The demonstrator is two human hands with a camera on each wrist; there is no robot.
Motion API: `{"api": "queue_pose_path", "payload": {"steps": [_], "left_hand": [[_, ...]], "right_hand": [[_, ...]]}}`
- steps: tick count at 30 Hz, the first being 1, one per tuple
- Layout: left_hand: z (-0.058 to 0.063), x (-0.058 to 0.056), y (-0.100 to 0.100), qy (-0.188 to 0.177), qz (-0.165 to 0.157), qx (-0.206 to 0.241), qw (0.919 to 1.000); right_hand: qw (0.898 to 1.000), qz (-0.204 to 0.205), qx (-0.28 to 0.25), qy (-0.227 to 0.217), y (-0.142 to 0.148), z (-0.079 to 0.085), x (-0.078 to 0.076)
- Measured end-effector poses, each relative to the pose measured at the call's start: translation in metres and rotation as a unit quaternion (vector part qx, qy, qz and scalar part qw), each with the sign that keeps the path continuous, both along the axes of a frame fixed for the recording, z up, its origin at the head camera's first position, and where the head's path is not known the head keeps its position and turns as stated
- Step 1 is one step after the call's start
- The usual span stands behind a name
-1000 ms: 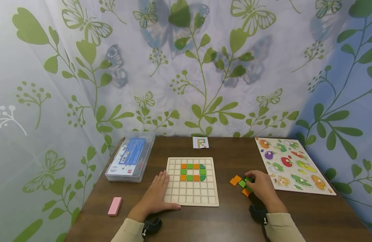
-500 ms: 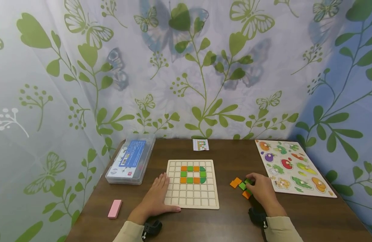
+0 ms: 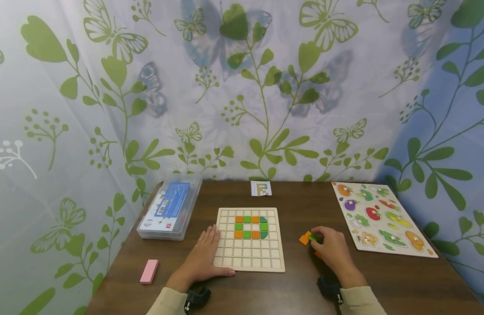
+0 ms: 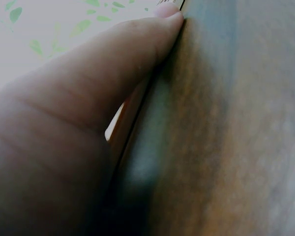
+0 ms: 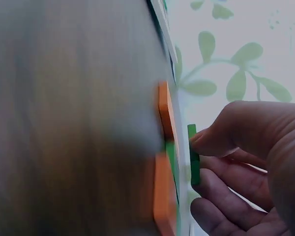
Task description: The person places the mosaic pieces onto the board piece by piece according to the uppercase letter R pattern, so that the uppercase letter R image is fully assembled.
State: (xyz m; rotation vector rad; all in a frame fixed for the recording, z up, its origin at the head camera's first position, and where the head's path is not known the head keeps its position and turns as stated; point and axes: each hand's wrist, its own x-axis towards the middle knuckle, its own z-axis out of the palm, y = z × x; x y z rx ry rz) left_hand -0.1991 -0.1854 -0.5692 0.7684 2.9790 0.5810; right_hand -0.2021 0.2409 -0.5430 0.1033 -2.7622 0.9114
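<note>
My left hand [image 3: 199, 259] lies flat with fingers extended at the left edge of a wooden grid board [image 3: 242, 262]. Its thumb [image 4: 137, 46] stretches along the board's near edge. Orange and green tiles form a ring on the board, with rounded green pieces [image 3: 264, 235] on its right side. Right of the board, my right hand [image 3: 336, 250] pinches a green tile [image 5: 194, 164] between thumb and fingers, raised off the table. Orange tiles [image 3: 305, 238] lie beside and below that hand; it hides part of the pile.
A clear plastic case [image 3: 171, 210] stands at the back left, with a pink block [image 3: 149, 271] nearer me. At the back lies a small pattern card [image 3: 261, 188]. A vegetable puzzle board [image 3: 383, 218] occupies the right. Patterned cloth hangs behind the table.
My right hand has shifted slightly left over the pile and now holds a green tile clear of the table. My left hand stays at the board.
</note>
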Motion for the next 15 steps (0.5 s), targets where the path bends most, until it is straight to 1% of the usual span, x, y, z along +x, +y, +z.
{"api": "queue_pose_path", "payload": {"steps": [3,8,12,15], "left_hand": [[0.0,0.0,0.0,-0.003,0.001,-0.001,1.0],[0.0,-0.002,0.0,-0.005,0.002,-0.004,1.0],[0.0,-0.001,0.0,-0.005,0.003,-0.008,1.0],[0.001,-0.001,0.0,-0.004,0.004,-0.009,0.9999]], "right_hand": [[1.0,0.017,-0.002,0.016,-0.013,-0.001,0.003],[0.997,0.058,-0.005,0.043,-0.035,0.003,0.004],[0.995,0.082,-0.007,0.051,-0.052,0.004,0.004],[0.994,0.098,-0.006,0.044,-0.066,0.005,0.001]]}}
